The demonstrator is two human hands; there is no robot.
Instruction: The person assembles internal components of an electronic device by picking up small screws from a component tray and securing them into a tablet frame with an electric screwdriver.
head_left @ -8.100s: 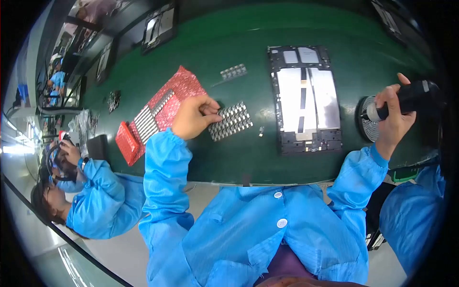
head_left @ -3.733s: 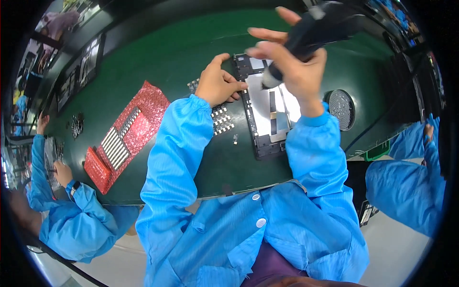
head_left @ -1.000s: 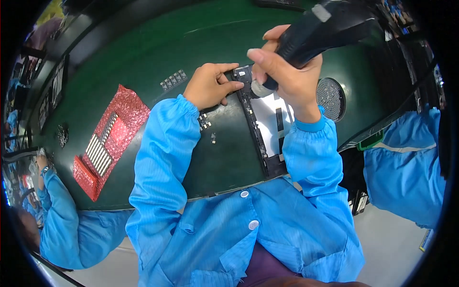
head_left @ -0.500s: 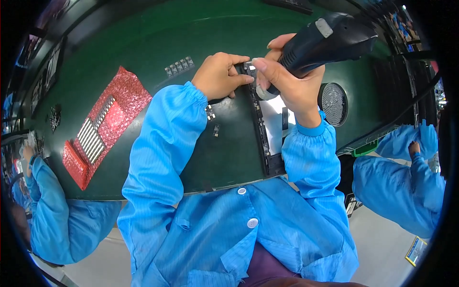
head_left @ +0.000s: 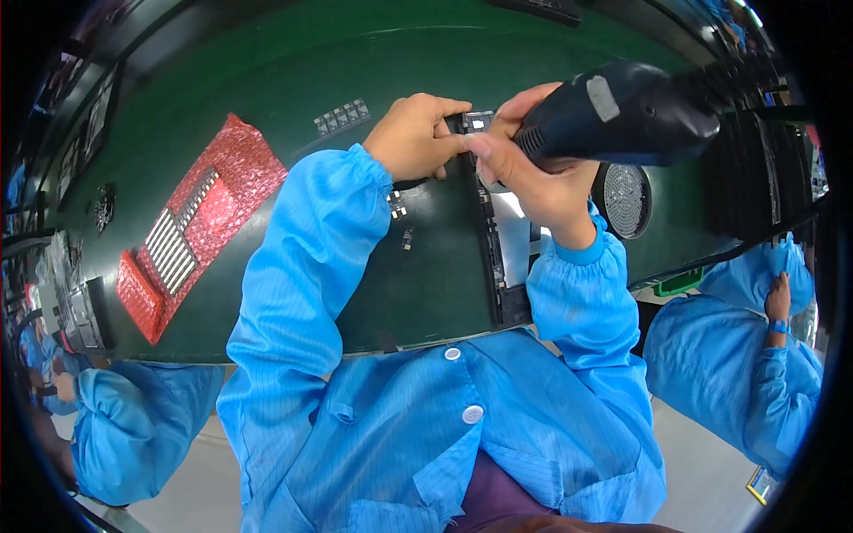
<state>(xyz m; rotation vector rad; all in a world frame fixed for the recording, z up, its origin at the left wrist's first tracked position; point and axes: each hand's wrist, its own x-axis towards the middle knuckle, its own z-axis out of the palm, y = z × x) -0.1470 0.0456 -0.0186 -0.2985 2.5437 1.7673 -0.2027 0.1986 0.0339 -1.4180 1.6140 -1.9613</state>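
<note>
A long black device frame (head_left: 495,240) with a shiny silver-white panel (head_left: 510,233) lies lengthwise before me on the green table. Its far left edge is held by my left hand (head_left: 416,138), whose thumb and forefinger are closed on the rim. My right hand (head_left: 544,182) wraps round a bulky black handheld tool (head_left: 622,115), with a ribbed hose or cable trailing off to the right. The tool's front end points down over the far part of the frame. My right hand and the tool hide its tip and the panel beneath.
Red bubble wrap (head_left: 238,151) with silver strips (head_left: 171,253) lies at left. Small parts (head_left: 342,116) sit beyond my left hand, others (head_left: 397,206) beside the frame. A round black dish (head_left: 626,201) of tiny pieces stands right. Co-workers in blue (head_left: 147,426) sit on both sides.
The tool has swung in my right hand; its rear end is lower and farther right, and its front end has gone behind my fingers. My left hand stays at the frame's edge.
</note>
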